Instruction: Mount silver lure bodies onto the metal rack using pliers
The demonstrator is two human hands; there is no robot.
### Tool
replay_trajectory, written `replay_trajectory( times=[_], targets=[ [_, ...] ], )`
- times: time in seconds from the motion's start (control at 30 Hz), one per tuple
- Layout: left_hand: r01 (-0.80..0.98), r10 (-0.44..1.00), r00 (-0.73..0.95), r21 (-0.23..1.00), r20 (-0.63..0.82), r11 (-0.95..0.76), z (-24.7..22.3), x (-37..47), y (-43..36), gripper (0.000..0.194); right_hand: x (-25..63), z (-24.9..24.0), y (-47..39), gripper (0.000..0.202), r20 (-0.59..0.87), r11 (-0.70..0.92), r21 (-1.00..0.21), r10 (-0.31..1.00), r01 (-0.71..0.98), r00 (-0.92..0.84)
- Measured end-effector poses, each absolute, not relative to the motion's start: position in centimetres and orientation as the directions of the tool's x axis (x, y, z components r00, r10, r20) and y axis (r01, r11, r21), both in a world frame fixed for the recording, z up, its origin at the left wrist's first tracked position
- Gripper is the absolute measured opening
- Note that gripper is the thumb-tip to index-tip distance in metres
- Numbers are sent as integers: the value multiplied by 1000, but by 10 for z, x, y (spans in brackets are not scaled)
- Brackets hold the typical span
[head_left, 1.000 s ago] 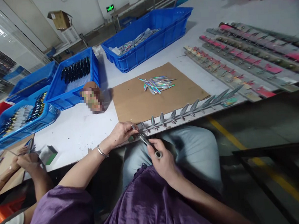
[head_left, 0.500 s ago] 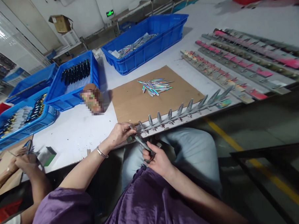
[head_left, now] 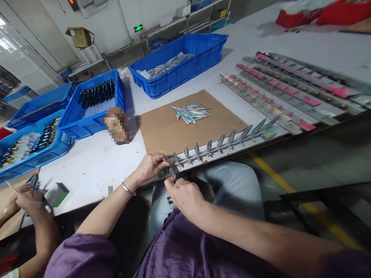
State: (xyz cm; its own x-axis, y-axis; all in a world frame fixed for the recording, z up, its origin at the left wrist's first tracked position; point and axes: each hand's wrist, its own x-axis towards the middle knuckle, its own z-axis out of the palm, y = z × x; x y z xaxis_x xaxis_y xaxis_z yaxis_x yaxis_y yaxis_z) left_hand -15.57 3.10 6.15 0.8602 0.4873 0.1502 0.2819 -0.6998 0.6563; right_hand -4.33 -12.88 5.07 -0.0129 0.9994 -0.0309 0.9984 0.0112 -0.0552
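Note:
A long rack strip [head_left: 201,159] lies along the table's front edge, with several grey fish-shaped lure bodies [head_left: 209,145] standing up from it in a row. At the strip's left end my left hand [head_left: 150,168] pinches a small grey lure body [head_left: 164,158] between thumb and fingers. My right hand [head_left: 184,192] is closed round a grey hand tool [head_left: 171,171], its tip close to the left fingers. A dark round end sticks out below the right hand; the rest of the tool is hidden, so its exact kind is unclear. Silvery holographic lure pieces [head_left: 190,113] lie piled on brown cardboard [head_left: 157,132].
Blue crates [head_left: 182,75] stand at the back and left, some holding dark lures [head_left: 97,93]. More racks with pink lures [head_left: 281,85] lie at the right. A co-worker's hands [head_left: 28,197] are at the far left. Red bags [head_left: 340,13] sit at the back right.
My right hand has moved up and left, turned knuckles-up, and now covers most of the tool. My left hand stays at the strip's end. The view has tilted slightly.

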Motion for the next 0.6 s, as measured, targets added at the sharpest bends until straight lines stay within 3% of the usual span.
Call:
replay_trajectory(
  times=[0.07,0.13,0.2,0.23,0.27,0.33,0.37,0.47,0.6],
  targets=[
    [284,489,858,648,157,-706,60,-156,30,28,-42,40,-132,37,-5,-13,-152,1000,988,13],
    [296,496,855,639,154,-709,60,-156,29,27,-37,24,-136,27,8,-91,-415,995,905,104],
    [318,512,848,637,141,-702,61,-157,29,25,-32,5,-137,25,-28,-162,-783,974,601,227],
    [328,519,845,642,129,-693,63,-158,29,25,-31,-4,-137,28,-66,-155,-925,965,347,255],
    [336,525,844,650,113,-681,64,-158,29,25,-30,-13,-136,31,-103,-126,-989,962,78,253],
    [346,538,839,679,85,-647,65,-160,29,24,-31,-27,-133,35,-136,-66,-948,968,-313,210],
    [351,545,836,694,70,-628,65,-160,29,24,-33,-31,-131,36,-142,-53,-913,971,-405,194],
    [386,555,831,697,21,-604,61,-156,31,37,-36,-33,-125,36,-144,-45,-897,970,-440,195],
    [426,542,840,657,-32,-622,61,-142,35,31,-29,-22,-124,37,-115,-27,-927,970,-374,214]
  ],
)
